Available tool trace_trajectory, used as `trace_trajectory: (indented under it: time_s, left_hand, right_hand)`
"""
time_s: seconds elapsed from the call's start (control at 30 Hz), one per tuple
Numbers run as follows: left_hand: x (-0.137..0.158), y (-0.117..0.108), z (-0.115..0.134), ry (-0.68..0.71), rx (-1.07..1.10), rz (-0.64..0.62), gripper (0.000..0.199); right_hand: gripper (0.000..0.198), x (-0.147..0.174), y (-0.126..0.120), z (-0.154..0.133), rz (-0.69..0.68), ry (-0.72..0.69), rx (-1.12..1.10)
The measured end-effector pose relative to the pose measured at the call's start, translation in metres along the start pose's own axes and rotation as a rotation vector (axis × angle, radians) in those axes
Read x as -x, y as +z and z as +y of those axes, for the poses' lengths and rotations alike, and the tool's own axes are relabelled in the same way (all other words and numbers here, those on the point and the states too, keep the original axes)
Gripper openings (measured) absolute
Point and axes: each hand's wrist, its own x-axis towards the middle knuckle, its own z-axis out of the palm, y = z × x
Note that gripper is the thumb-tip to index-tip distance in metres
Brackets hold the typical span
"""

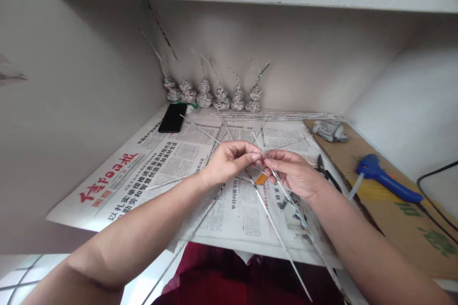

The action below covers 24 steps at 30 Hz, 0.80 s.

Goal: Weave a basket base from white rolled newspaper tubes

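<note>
Several thin rolled-paper sticks point(274, 221) radiate outward from the spot where my hands meet, above the newspaper. My left hand point(234, 159) pinches the sticks near their crossing, thumb against the fingers. Close beside it, fingertips almost touching, my right hand point(289, 169) is closed on a paper stick that slants down toward my lap. The crossing itself is mostly hidden by my fingers. An orange patch point(261, 179) shows just below the fingertips; I cannot tell whether it is print or an object.
Newspaper sheets point(139, 171) cover the table. Along the back wall stand several woven paper gourds point(204, 94), near a black phone point(173, 118) and a bundle of paper sticks point(286, 116). At right, a blue glue gun point(386, 178) lies on cardboard point(404, 233), near black-handled scissors point(327, 171) and a crumpled wad point(329, 131).
</note>
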Motion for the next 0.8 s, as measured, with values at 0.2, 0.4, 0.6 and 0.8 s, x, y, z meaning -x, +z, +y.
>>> trace_trajectory:
  time_s: [0.2,0.4,0.6,0.8]
  left_hand:
    - [-0.002,-0.006,0.000,-0.091,0.105,-0.027,0.029]
    - [-0.007,-0.013,0.001,-0.112,0.100,0.050,0.030]
    - [0.035,-0.008,0.045,-0.191,-0.116,-0.237,0.016]
    - [0.107,0.006,0.069,-0.235,-0.307,-0.407,0.014]
  right_hand:
    - [0.022,-0.005,-0.005,0.002,-0.011,-0.007,-0.070]
    - [0.021,-0.006,-0.009,0.002,-0.013,-0.042,-0.095]
    - [0.023,-0.004,-0.007,-0.001,-0.056,-0.095,-0.088]
    - [0.023,-0.001,-0.006,-0.004,-0.126,-0.133,-0.061]
